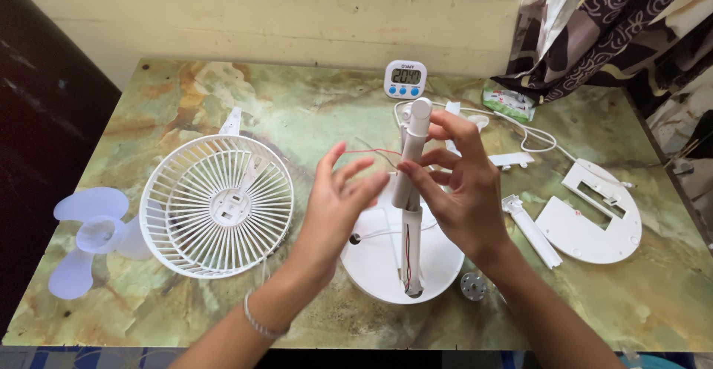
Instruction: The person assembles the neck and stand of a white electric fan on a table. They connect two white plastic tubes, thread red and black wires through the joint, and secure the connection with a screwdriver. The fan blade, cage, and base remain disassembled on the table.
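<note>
The upright white plastic fan stem (411, 191) is pinched near its top by the fingers of the right hand (464, 191). It stands on a round white plastic base (371, 261) at table centre. The left hand (334, 205) is held beside it, fingers spread, gripping nothing. Red wires (407, 254) are seen inside the stem's open channel. A white wire fan grille (217, 204) lies to the left.

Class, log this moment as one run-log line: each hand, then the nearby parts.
right hand: grips white stand tube | left hand: open beside tube, apart | round base under tube | fan grille left
</note>
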